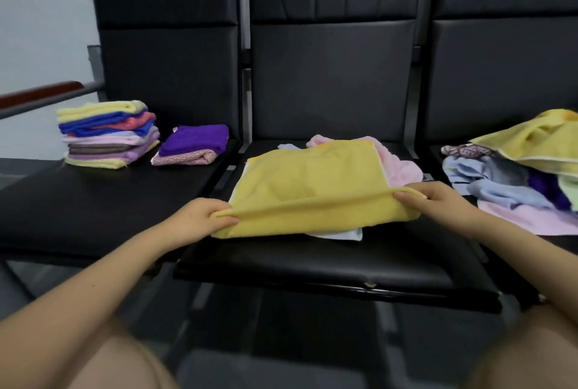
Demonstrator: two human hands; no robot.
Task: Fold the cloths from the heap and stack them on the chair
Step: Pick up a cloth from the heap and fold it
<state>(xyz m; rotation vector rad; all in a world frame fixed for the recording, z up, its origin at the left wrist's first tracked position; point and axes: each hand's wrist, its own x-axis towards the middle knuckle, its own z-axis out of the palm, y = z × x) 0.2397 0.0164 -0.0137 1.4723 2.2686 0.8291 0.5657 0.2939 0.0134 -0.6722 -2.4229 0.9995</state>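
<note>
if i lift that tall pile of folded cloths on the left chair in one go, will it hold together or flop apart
The tall pile of folded cloths probably sags if lifted by its edges: it is soft terry, like the yellow cloth drooping between the left hand and right hand. Its layers sit unevenly, so upper ones may slide off. It likely feels light.

No text, label, brand, number or sign can be read anywhere here (a small pale tag (175, 129) shows at the corner of the purple cloth (194, 139), but it is too blurred to tell).
</note>
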